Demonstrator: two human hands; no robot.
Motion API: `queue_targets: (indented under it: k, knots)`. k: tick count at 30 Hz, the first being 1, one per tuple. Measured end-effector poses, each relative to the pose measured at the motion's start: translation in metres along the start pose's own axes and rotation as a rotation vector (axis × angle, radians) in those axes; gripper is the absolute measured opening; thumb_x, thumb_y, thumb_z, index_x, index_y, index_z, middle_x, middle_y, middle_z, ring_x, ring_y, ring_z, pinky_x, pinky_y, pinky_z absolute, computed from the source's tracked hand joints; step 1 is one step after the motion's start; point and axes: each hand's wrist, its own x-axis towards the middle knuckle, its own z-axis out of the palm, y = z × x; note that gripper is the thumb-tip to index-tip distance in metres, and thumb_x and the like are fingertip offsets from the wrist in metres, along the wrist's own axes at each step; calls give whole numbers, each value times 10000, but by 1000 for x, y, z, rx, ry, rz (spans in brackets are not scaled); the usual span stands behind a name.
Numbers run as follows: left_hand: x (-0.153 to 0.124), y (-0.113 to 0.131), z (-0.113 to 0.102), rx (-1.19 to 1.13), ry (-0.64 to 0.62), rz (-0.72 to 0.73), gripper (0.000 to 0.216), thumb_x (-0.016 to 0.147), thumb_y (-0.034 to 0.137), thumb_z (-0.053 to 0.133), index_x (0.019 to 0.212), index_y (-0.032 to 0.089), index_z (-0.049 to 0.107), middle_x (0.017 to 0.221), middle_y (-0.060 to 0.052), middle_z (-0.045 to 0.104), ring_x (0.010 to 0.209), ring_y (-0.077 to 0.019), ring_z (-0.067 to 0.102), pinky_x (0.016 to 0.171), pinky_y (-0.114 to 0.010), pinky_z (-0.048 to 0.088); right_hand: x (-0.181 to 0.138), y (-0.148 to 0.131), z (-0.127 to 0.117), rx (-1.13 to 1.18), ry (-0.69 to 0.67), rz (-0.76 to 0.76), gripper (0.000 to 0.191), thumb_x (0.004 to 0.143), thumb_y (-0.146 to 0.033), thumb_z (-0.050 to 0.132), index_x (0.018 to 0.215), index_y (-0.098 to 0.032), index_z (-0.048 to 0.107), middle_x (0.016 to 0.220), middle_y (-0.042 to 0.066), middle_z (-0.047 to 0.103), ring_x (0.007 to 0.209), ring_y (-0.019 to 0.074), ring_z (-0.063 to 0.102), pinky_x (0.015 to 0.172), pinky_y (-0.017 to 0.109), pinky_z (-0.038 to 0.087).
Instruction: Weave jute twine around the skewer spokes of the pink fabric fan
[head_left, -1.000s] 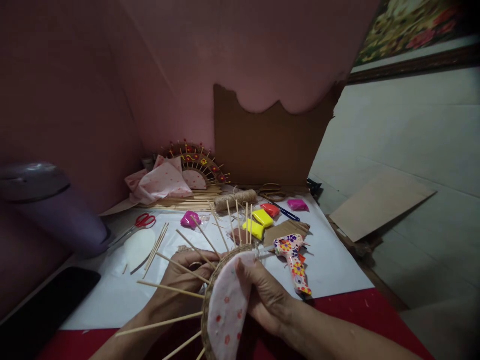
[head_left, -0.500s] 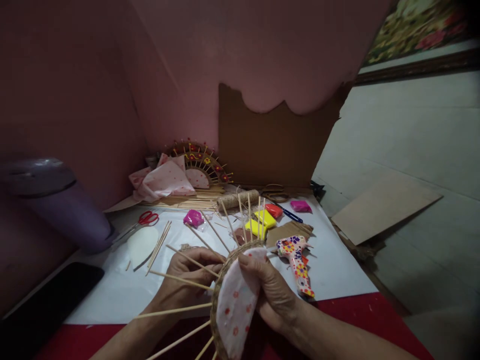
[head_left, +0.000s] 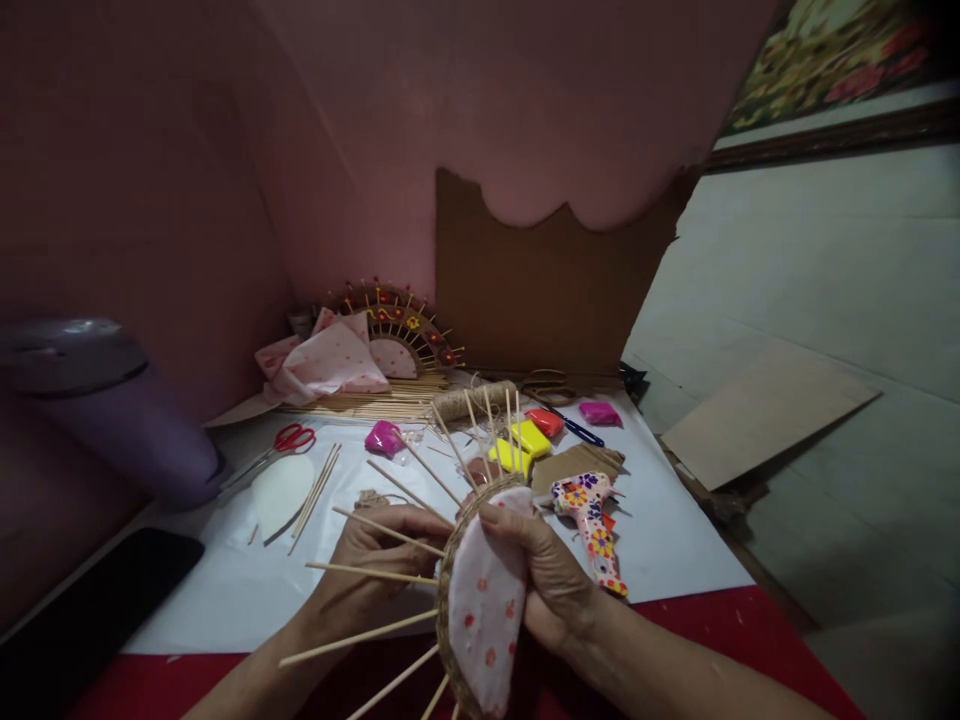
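A half-round fan piece [head_left: 487,600] is tilted upright in front of me, covered in pink cloth with red dots. Twine [head_left: 448,590] runs along its curved edge, and several thin wooden sticks [head_left: 375,572] radiate from it. My right hand [head_left: 544,570] grips the flat side, thumb on the cloth face and fingers behind. Behind the sticks, my left hand [head_left: 367,560] is closed close to the twine edge; its fingertips are partly hidden, and what they pinch cannot be made out.
A flowered glue gun [head_left: 592,525] lies right of my hands. Beyond are clay packets [head_left: 531,437], a twine roll [head_left: 472,400], red-handled scissors [head_left: 294,438] and loose sticks [head_left: 313,500]. A purple bottle [head_left: 127,420] and black phone [head_left: 112,600] are left; a decorated fan [head_left: 420,335] stands behind.
The fan piece has shifted slightly right and turned a little, its sticks moving with it. My right hand keeps its grip; my left hand stays close behind the sticks.
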Motion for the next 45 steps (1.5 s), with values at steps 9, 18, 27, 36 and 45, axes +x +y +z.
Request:
queue_targets:
  k: [9, 18, 27, 36, 45]
  knots:
    - [2, -4, -2, -8, -85, 31, 105, 585, 116, 701, 673, 164, 733, 637, -29, 692, 578, -127, 589, 541, -189, 437, 1, 0, 2, 38, 47, 17, 246, 430, -205, 785, 605, -146, 622, 535, 25, 659, 475, 143, 576, 556, 277, 467]
    - [6, -5, -9, 64, -99, -53, 133, 588, 239, 739, 666, 135, 719, 626, -51, 676, 578, -157, 579, 560, -254, 431, 1, -1, -2, 34, -42, 2, 195, 517, -184, 755, 656, -149, 622, 570, 21, 664, 502, 142, 586, 578, 282, 465]
    - [11, 18, -43, 252, -114, -40, 156, 665, 283, 680, 686, 130, 659, 548, -1, 576, 518, -101, 472, 509, -209, 335, 3, -6, -2, 31, -82, -39, 158, 541, -192, 748, 601, -145, 609, 564, -2, 657, 495, 117, 581, 570, 245, 458]
    - [7, 12, -28, 300, -243, -148, 200, 641, 296, 692, 605, 112, 623, 507, 27, 479, 469, -77, 384, 451, -198, 261, 0, -6, 2, 41, -25, 25, 174, 504, -190, 759, 630, -140, 650, 558, 17, 670, 494, 129, 592, 550, 245, 461]
    - [9, 19, -46, 161, -171, -142, 220, 664, 303, 662, 582, 144, 535, 452, 48, 432, 406, -69, 348, 409, -193, 251, 2, -7, -2, 20, -55, -5, 165, 529, -213, 752, 626, -135, 644, 555, 10, 667, 483, 117, 589, 541, 231, 453]
